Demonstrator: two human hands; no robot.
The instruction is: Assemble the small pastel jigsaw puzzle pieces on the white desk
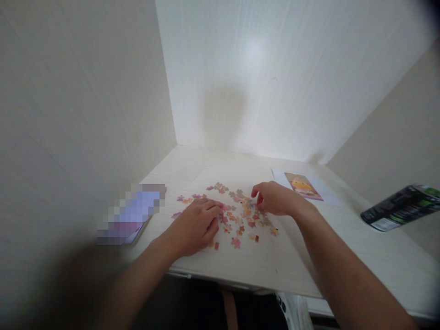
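On desk [343,247]: both hands [197,224] [275,198] curled on puzzle pcs [240,215]; grip unclear; can [400,207] text illegible.

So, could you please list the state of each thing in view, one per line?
left hand: palm down, flat on the puzzle pieces
right hand: fingers curled over the pieces
puzzle pieces: loose, scattered, unjoined
picture sheet: lying flat on the table
dark box: lying on its side
table: bearing all these

Two bare forearms run in from the lower edge, with no sleeves, watch, bracelets or rings showing. The left hand [197,224] and right hand [277,198] are ungloved, with short, plain fingernails; finer detail is blurred.
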